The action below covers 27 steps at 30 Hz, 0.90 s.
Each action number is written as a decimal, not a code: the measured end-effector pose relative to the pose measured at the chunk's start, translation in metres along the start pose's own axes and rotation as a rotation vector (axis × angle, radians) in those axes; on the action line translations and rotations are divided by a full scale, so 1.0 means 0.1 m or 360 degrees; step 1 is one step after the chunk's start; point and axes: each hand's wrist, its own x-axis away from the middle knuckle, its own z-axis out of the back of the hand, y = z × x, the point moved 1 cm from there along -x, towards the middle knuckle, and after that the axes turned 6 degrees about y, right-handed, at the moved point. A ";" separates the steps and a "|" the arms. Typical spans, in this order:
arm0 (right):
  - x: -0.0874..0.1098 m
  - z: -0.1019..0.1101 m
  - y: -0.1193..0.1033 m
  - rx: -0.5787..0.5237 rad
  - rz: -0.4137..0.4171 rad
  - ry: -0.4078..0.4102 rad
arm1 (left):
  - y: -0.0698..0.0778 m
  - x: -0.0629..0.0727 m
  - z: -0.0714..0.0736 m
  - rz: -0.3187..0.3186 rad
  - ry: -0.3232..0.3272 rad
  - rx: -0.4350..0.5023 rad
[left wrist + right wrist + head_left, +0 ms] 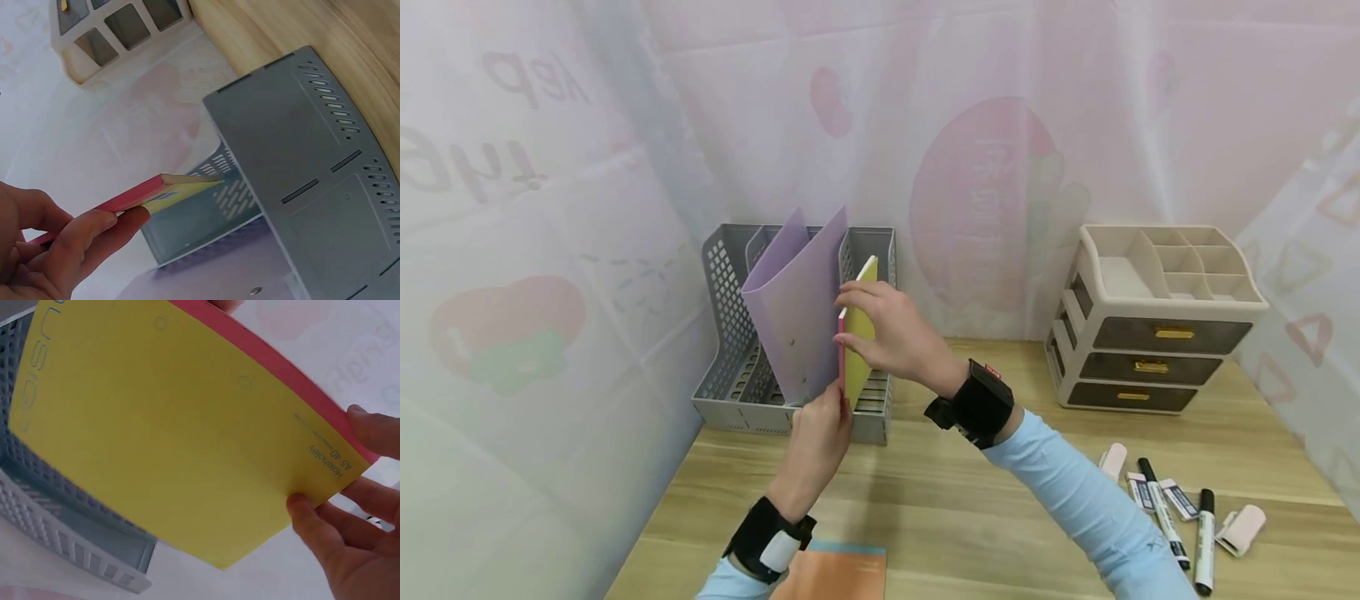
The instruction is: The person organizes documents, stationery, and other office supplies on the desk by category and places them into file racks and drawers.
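Both hands hold a yellow notebook (861, 346) with a pinkish-red spine, tilted upright at the right-hand compartment of a grey perforated file organizer (730, 412). My left hand (820, 429) pinches its lower near end, thumb and fingers on either side, as the left wrist view shows (75, 240). Higher up, my right hand (898, 333) grips it by the spine side, and in the right wrist view the fingers (369, 515) and thumb hold one corner of the yellow cover (162, 444). Just left of the notebook, a purple folder (805, 317) stands in the organizer.
An orange notebook (842, 575) with a blue strip lies at the table's front. At the right stands a beige drawer box (1150, 333) with dark drawers. Before it lie black-capped markers (1205, 542), erasers (1178, 498) and pale pink clips (1242, 530). A printed curtain (985, 167) hangs behind.
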 end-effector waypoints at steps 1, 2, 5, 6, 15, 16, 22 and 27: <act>-0.01 -0.01 0.04 0.0004 0.0001 -0.0002 | -0.02 -0.02 -0.04 0.0021 -0.0017 0.0007; -0.03 -0.03 0.08 0.0005 0.0002 -0.0005 | -0.03 -0.03 -0.07 0.0046 -0.0040 0.0021; -0.06 -0.08 0.19 0.0006 -0.0005 -0.0012 | -0.08 -0.08 -0.17 0.0117 -0.0105 0.0031; -0.07 -0.10 0.23 0.0007 -0.0009 -0.0016 | -0.09 -0.10 -0.20 0.0140 -0.0134 0.0032; -0.09 -0.23 0.57 0.0030 -0.0078 0.0017 | -0.18 -0.32 -0.44 0.0299 -0.0412 0.0058; -0.09 -0.24 0.59 0.0030 -0.0086 0.0020 | -0.19 -0.35 -0.46 0.0317 -0.0438 0.0062; -0.10 -0.35 0.72 0.0040 -0.0106 0.0001 | -0.30 -0.44 -0.61 0.0418 -0.0555 0.0085; -0.08 -0.48 0.85 0.0069 -0.0130 -0.0020 | -0.39 -0.50 -0.76 0.0453 -0.0633 0.0126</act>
